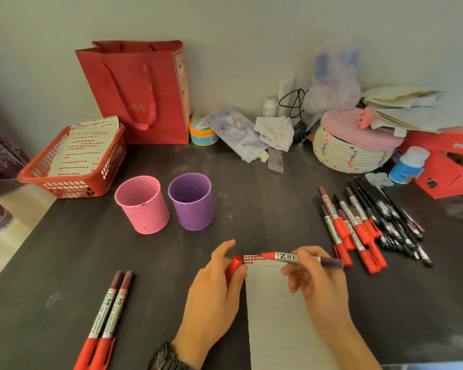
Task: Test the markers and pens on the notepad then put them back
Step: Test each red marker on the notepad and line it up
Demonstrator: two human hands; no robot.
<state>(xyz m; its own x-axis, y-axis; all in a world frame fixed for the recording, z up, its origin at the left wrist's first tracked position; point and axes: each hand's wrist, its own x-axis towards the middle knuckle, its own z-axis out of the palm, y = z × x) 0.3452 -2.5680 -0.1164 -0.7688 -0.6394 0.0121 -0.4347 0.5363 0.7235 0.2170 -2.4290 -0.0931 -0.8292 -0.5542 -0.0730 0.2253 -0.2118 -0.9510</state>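
Two capped red markers (110,313) lie side by side at the lower left of the frame on the dark table (265,209). Left of centre stand a pink cup (142,205) and a purple cup (190,201). My left hand (214,289) pinches a red cap (233,265) beside the notepad (278,311). My right hand (318,284) grips the uncapped marker (292,257), its tip seemingly touching the pad's top. At the right lies a heap of markers and pens (364,228).
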